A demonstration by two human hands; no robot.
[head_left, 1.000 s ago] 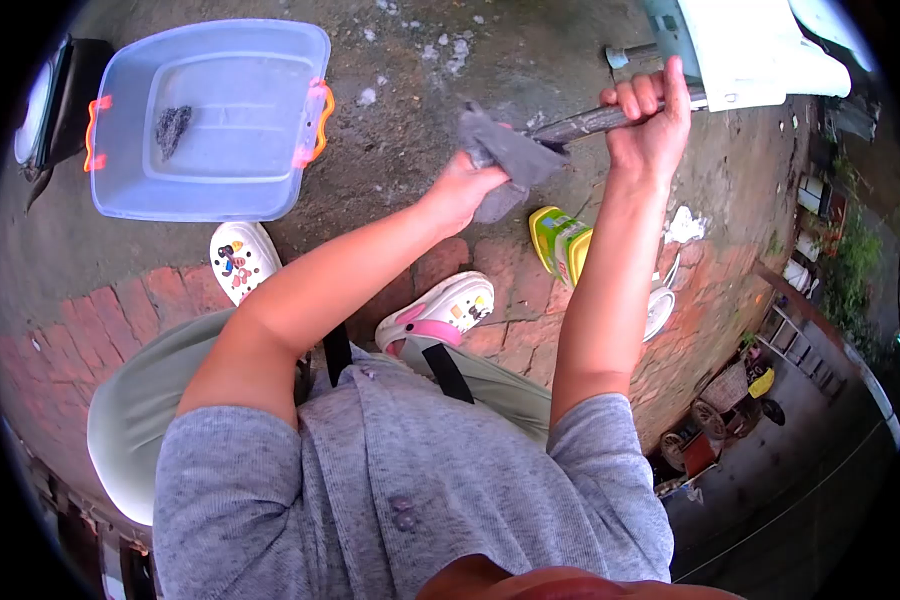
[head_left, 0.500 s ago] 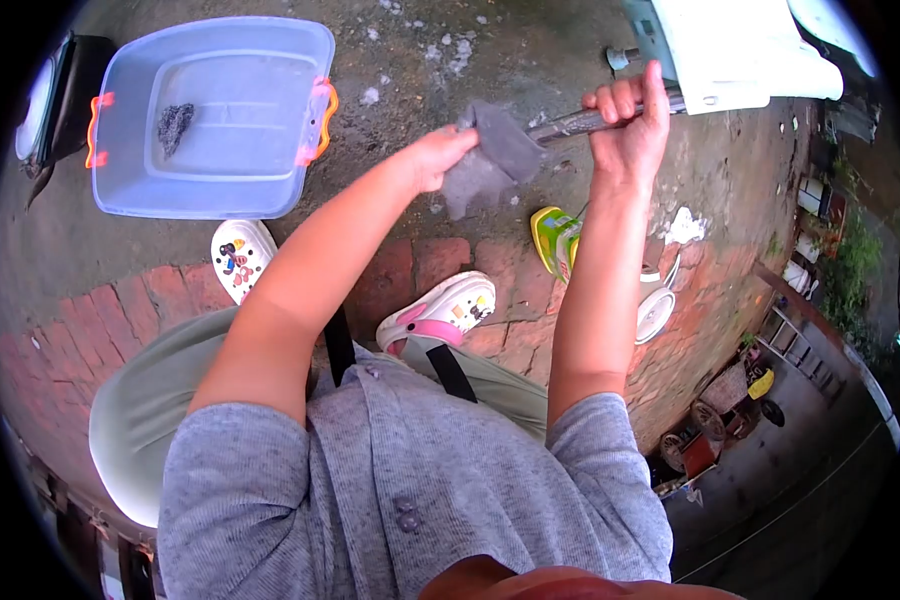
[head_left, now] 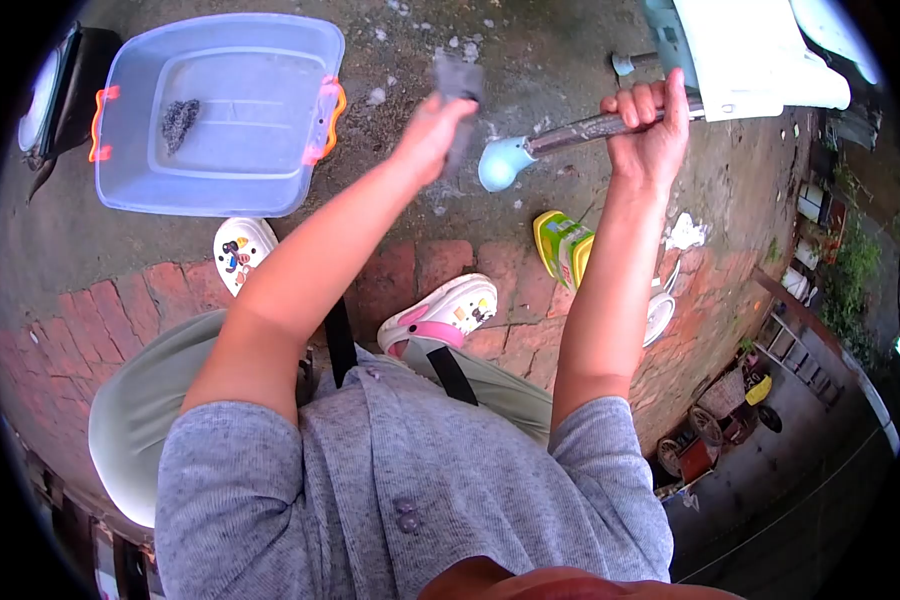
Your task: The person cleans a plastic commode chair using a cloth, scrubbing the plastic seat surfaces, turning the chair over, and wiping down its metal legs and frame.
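Observation:
My left hand point(head_left: 435, 132) is closed on a grey cloth point(head_left: 458, 80), smeared by motion, in the upper middle of the head view. Just to its right is the round light-blue foot cap point(head_left: 506, 164) of a metal leg point(head_left: 582, 131), apart from the cloth. Around that leg, further up, wrap the fingers of my right hand point(head_left: 645, 125). The leg runs up to a white and light-blue piece of furniture point(head_left: 740, 60), tipped over and cut off by the view's edge. A second capped leg point(head_left: 625, 64) shows behind it.
A clear plastic tub point(head_left: 220, 195) with orange handles stands at upper left, a dark grey scouring pad point(head_left: 179, 125) inside. A green and yellow container point(head_left: 564, 248) is on the bricks point(head_left: 440, 265) near my clog point(head_left: 440, 312). Whitish suds spot the wet ground.
My left hand with the grey cloth has come off the leg's end and moved up, uncovering the light-blue cap. My right hand, still gripping the leg, has shifted slightly right.

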